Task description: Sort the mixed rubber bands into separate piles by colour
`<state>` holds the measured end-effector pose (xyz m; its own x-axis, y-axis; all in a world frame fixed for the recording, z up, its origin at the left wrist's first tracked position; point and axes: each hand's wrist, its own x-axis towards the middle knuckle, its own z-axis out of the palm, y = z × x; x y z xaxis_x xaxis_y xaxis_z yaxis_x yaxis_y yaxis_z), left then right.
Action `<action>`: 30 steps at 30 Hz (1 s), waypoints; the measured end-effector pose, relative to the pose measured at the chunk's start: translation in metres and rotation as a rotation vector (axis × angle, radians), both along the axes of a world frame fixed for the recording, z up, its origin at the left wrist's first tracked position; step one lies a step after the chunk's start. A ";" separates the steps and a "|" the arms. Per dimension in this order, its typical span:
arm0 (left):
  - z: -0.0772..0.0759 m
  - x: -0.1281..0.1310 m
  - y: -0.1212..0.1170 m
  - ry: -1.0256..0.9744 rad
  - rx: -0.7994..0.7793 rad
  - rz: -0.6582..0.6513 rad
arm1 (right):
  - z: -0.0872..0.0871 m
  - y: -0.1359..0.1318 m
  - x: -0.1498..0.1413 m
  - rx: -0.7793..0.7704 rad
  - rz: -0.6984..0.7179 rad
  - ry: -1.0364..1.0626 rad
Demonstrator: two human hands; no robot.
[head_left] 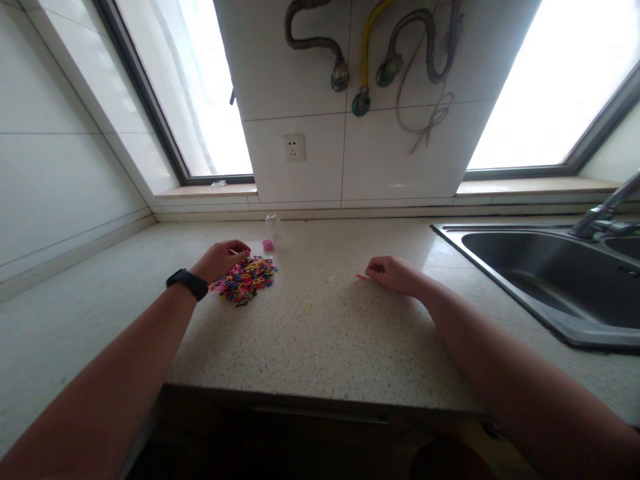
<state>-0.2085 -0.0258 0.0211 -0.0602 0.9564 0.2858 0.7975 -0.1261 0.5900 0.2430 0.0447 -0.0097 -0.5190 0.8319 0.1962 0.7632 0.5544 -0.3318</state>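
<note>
On the pale speckled stone surface [330,360], the left hand [219,260] bends over the back of a loose heap of small multicoloured strips [250,281], its fingers curled, pinching or not I cannot tell. Rightward, nearer the front edge, a thin yellow strip [309,307] points roughly front to back. Further right, a thin red strip [361,276] lies just left of the nearer right hand [395,273], long axis roughly along the front edge, right end at that hand's bent fingers, whether clamped I cannot tell

A multicoloured heap [249,281] lies left of a yellow piece [309,307] and reddish piece [361,277].
</note>
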 end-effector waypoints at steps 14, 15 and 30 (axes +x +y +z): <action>0.018 0.048 -0.009 -0.455 -0.044 -0.112 | 0.004 -0.007 -0.005 0.031 0.006 0.042; 0.019 0.050 -0.010 -0.467 -0.043 -0.112 | 0.004 -0.007 -0.005 0.034 0.008 0.044; 0.010 0.145 -0.035 -0.815 -0.205 -0.411 | 0.013 -0.034 -0.035 -0.081 0.160 0.465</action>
